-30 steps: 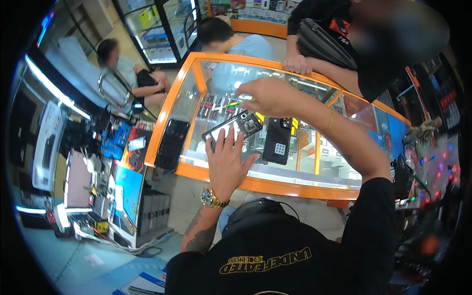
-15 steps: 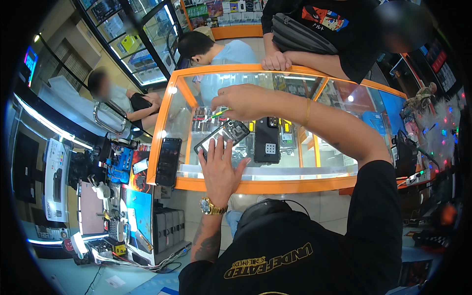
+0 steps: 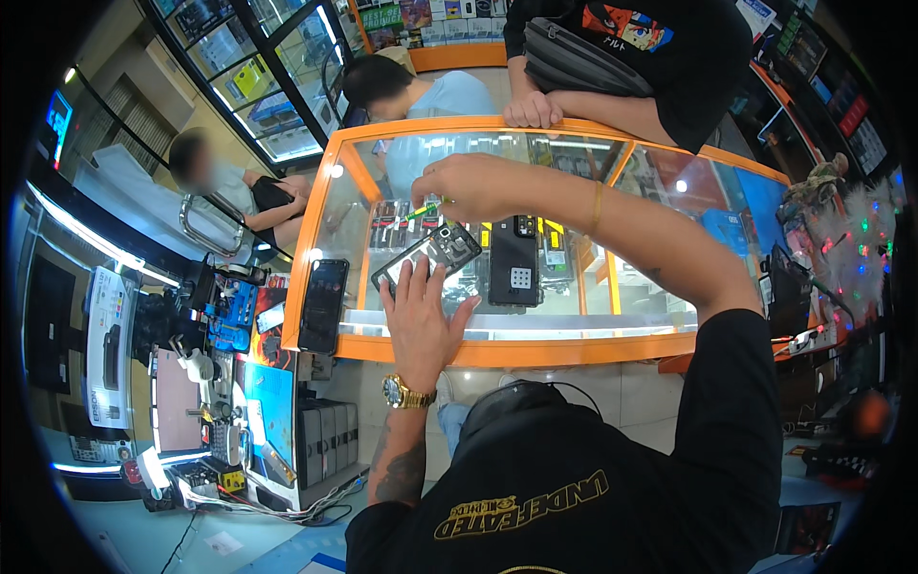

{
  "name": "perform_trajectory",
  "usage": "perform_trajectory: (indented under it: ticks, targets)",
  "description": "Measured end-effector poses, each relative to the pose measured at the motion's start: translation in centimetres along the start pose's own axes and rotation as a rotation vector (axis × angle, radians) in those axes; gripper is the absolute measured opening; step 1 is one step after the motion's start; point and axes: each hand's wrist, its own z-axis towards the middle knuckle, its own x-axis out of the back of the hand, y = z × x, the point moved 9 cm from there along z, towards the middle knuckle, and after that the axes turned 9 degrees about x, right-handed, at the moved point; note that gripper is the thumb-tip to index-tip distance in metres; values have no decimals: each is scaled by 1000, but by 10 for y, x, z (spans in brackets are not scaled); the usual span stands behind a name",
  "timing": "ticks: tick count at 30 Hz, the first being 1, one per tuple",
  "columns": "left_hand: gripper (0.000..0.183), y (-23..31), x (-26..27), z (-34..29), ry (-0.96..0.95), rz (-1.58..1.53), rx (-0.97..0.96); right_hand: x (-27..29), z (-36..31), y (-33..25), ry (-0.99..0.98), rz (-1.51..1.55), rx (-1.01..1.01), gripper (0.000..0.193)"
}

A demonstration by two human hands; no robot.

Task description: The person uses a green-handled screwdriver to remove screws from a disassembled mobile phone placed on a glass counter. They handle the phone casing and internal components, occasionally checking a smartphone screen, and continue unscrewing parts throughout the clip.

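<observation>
A smartphone with its inner parts bare (image 3: 457, 245) lies slantwise on the glass counter top. My left hand (image 3: 421, 304) rests on its lower end, fingers stretched out and spread. Above the phone's upper end, my right hand (image 3: 469, 187) is closed round a thin green-and-yellow screwdriver (image 3: 423, 209). The tool's tip is too small to make out. Just right of the phone lies a black phone back or case (image 3: 514, 268) with a small white patch and a camera block.
The glass counter (image 3: 497, 355) has an orange frame. A dark phone (image 3: 324, 304) lies at its left edge. Across it, a person's clasped hands (image 3: 534, 110) rest on the far rim. Another person (image 3: 449, 96) sits beyond. Left stands a workbench with a blue mat (image 3: 270, 407).
The opened phone, the black back and the counter sit slightly higher in the picture. My right hand stays over the phone with the screwdriver, and my left hand keeps its place on it.
</observation>
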Motion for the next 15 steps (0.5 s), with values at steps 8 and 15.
perform_trajectory:
  ticks: [8,15]
  targets:
    - [56,2,4,2,26,-52,11,0,-1,2,-132,12,-66,17]
    - [48,-2,9,-4,98,-40,18,34,-48,-4,46,68,-184,15]
